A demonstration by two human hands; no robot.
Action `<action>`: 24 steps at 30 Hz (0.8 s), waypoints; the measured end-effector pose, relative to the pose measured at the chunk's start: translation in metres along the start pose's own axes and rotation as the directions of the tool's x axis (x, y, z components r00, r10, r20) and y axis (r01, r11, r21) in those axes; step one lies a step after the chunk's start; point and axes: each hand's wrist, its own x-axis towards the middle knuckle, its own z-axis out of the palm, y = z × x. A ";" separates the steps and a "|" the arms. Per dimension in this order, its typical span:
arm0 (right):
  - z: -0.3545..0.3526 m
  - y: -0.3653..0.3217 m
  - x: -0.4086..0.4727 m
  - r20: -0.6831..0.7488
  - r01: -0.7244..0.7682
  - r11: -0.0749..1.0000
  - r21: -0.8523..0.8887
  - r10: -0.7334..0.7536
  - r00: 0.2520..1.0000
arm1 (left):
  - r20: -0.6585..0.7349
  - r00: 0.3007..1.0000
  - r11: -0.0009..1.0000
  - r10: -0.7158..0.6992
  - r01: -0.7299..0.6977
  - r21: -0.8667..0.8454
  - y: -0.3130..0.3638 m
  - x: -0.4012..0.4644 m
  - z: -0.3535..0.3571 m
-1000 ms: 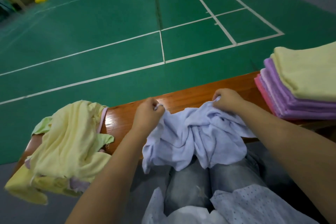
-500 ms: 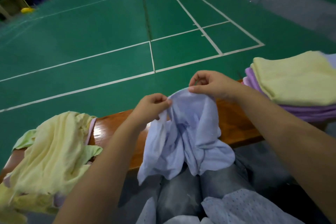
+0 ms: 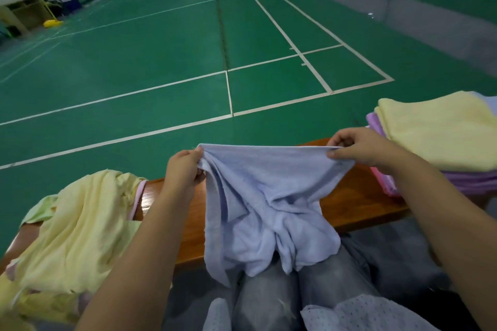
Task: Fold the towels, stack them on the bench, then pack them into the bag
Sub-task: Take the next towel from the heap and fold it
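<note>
Over the bench [image 3: 357,204], pile [image 3: 75,226] at 8 o'clock and stack [image 3: 441,137] at 3, the towel [image 3: 269,201] is now raised and its top hem stretched taut, hands wider apart than before, left hand [image 3: 183,169] and right hand [image 3: 363,148] each pinching a corner, lower folds draping on the knees.

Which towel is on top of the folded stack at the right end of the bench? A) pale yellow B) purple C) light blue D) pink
A: the pale yellow towel lies folded on top of the stack, with purple towels under it; the light blue towel is stretched between the left hand and the right hand.
</note>
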 end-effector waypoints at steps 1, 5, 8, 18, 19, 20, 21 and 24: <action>0.001 0.002 -0.001 -0.001 -0.013 1.000 0.027 0.013 1.000 | -0.010 1.000 1.000 -0.014 0.014 -0.004 -0.003 0.000 0.000; 0.011 0.015 0.001 -0.099 -0.089 0.985 0.145 0.104 0.990 | -0.021 0.999 0.999 -0.047 0.048 0.019 -0.011 0.000 -0.001; 0.026 0.026 0.005 -0.228 -0.135 0.927 0.350 0.224 0.947 | -0.008 0.999 0.997 -0.041 0.042 0.061 -0.015 -0.005 -0.001; 0.103 -0.006 -0.062 -0.409 -0.020 0.976 0.216 0.108 0.906 | 0.160 0.987 0.968 0.018 -0.058 0.245 -0.065 -0.116 0.045; 0.114 -0.008 -0.070 -0.322 -0.009 0.985 0.175 0.066 0.944 | 0.178 0.984 0.976 -0.022 -0.017 0.218 -0.073 -0.123 0.049; 0.123 -0.011 -0.077 -0.232 -0.003 0.992 0.123 0.032 0.972 | 0.197 0.978 0.981 -0.067 0.029 0.190 -0.080 -0.126 0.052; 0.131 -0.013 -0.084 -0.147 -0.007 0.998 0.054 0.015 0.989 | 0.209 0.972 0.982 -0.111 0.075 0.174 -0.085 -0.128 0.055; 0.139 -0.022 -0.100 0.022 0.029 0.983 -0.179 -0.025 0.999 | 0.183 0.968 0.974 -0.173 0.140 0.179 -0.092 -0.126 0.056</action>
